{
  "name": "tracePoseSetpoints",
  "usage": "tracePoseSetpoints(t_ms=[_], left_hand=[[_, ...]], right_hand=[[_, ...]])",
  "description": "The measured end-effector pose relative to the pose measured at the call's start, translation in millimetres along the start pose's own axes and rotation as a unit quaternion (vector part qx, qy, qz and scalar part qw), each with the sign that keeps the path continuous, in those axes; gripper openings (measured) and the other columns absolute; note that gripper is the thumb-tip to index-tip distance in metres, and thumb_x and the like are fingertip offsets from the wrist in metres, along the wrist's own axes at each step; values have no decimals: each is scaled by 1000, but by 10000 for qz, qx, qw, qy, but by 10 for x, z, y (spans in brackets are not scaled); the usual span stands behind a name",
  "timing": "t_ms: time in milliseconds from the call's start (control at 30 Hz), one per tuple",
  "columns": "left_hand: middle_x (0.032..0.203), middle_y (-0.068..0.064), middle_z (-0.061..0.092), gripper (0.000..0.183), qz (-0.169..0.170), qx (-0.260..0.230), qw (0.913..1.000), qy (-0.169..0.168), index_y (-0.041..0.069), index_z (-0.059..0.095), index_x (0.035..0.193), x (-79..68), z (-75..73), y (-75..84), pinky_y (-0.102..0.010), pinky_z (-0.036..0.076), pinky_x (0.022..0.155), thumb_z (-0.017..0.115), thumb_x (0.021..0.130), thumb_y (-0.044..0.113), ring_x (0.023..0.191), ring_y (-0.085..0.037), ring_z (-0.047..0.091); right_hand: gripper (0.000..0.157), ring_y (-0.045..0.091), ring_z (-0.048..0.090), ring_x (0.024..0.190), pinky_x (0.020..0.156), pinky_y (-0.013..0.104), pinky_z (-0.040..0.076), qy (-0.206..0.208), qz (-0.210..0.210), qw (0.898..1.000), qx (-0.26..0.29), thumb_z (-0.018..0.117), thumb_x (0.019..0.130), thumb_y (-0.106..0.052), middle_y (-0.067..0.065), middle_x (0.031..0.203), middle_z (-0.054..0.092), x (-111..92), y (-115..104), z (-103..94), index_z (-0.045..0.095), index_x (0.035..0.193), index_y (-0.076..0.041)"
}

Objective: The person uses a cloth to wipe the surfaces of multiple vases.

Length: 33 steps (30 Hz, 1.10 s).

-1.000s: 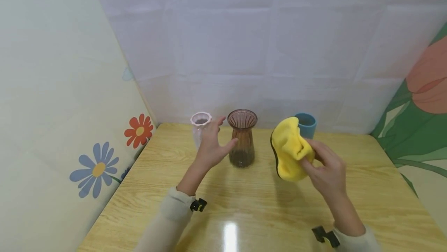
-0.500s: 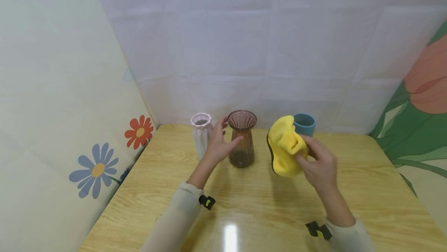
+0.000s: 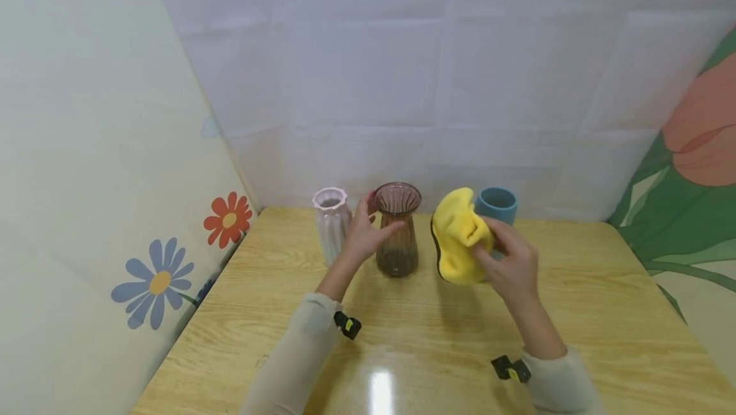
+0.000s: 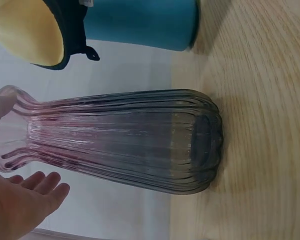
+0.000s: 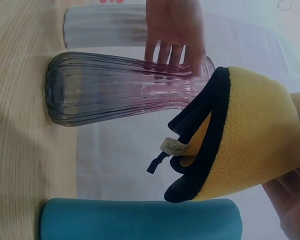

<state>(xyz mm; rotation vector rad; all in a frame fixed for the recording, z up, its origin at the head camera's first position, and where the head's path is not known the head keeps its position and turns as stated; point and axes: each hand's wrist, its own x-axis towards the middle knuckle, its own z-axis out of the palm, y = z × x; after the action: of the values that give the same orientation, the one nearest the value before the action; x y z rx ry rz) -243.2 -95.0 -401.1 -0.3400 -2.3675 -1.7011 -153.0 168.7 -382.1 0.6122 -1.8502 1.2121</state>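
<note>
The purple glass vase (image 3: pixel 397 246) stands upright on the wooden table (image 3: pixel 425 345), in the middle of my head view, between a whitish fluted vase (image 3: pixel 333 230) and a blue cylinder (image 3: pixel 497 205). I see the left hand (image 3: pixel 366 236) at its neck, on the side toward the whitish vase. The fingers are extended and the thumb is held apart from them; in my left wrist view the thumb and the fingers lie to either side of the flared mouth. Whether the skin touches the glass I cannot tell — the overlap hides it.

The right hand (image 3: pixel 508 262) is clamped on a yellow cloth (image 3: pixel 460 242), pinched between thumb and fingers. I have the cloth up off the table, hanging in a bunched fold between the glass vase and the blue cylinder, partly covering the cylinder from my head camera. My right wrist view gives me its black edging (image 5: pixel 221 100), a small pale label (image 5: pixel 173 147) and a dark loop (image 5: pixel 157 162).

Behind everything I get a creased white sheet (image 3: pixel 368 83); a red flower (image 3: pixel 229 219) and a blue flower (image 3: pixel 160 282) mark the left wall — a big pink bloom (image 3: pixel 701 124) the right.
</note>
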Motion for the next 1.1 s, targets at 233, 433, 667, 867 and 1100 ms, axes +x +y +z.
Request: tracePoseSetpoints(t_ms=[233, 433, 667, 867, 1100], left_hand=[[150, -22, 47, 106, -57, -34, 10000, -60, 2, 24, 158, 38, 28, -42, -50, 40, 115, 89, 79, 30, 138, -35, 46], [154, -20, 43, 110, -191, 55, 9997, -106, 6, 24, 159, 77, 39, -49, -47, 40, 115, 89, 77, 38, 140, -34, 44], [152, -22, 43, 109, -363, -139, 9992, -110, 9, 23, 160, 118, 43, -30, -47, 46, 110, 89, 78, 34, 135, -39, 49], [149, -21, 47, 105, -373, -500, 9979, -144, 9, 25, 159, 138, 37, -37, -44, 51, 104, 89, 78, 27, 131, -40, 53], [149, -20, 48, 104, -389, -375, 9983, -209, 10, 26, 158, 97, 14, -33, -43, 52, 103, 89, 79, 30, 131, -39, 53]], right_hand=[[37, -11, 60, 93, 76, 7, 52, 96, 31, 9998, -147, 78, 74, 13, 21, 102, 73, -14, 85, 69, 72, 109, 6], [36, -12, 59, 93, 77, 7, 53, 94, 197, 9997, -135, 77, 74, 15, 23, 103, 73, -1, 87, 107, 71, 109, 7], [33, -9, 60, 89, 75, 6, 52, 122, 119, 9996, -227, 72, 72, 20, 29, 97, 70, 114, -181, 148, 69, 104, 14], [32, -6, 60, 88, 75, 6, 52, 81, 121, 9996, -228, 73, 71, 21, 28, 96, 71, 104, -95, 204, 69, 102, 13], [34, 21, 70, 81, 74, 8, 53, 15, 16, 9998, -183, 76, 72, 14, 20, 101, 73, 16, 208, 253, 72, 105, 5]])
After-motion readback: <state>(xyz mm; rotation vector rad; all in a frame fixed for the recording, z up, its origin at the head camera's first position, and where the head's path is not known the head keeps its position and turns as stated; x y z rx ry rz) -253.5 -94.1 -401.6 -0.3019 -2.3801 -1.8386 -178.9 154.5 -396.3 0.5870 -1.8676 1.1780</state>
